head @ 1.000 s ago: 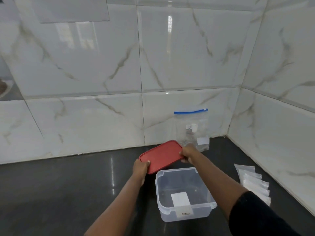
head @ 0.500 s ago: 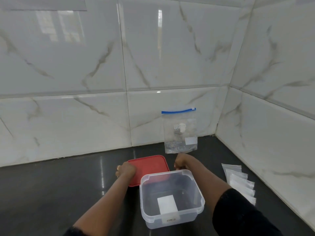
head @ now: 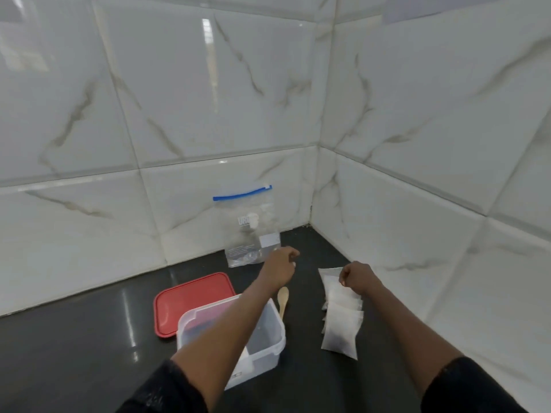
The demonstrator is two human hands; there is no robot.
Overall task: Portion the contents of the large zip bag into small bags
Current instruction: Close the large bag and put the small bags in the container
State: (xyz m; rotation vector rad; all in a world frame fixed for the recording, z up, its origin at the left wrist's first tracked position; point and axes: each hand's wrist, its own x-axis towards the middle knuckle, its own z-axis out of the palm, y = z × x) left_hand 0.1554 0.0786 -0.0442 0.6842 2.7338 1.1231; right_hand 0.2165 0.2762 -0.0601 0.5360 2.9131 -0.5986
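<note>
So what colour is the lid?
Red. The lid shows best in the head view, beside the clear box.

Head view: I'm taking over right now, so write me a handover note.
Left hand: fingers curled beside the lower corner of the large zip bag; contact unclear.
Right hand: curled over the far end of the small bags; grip unclear.
The large zip bag stands against the back wall; its zip looks shut. The small bags lie in an overlapping row on the right. A wooden spoon lies between them and the clear container.
Done: the red lid is off, flat on the counter behind the container.
To do: open the large bag, portion, seal.
</note>
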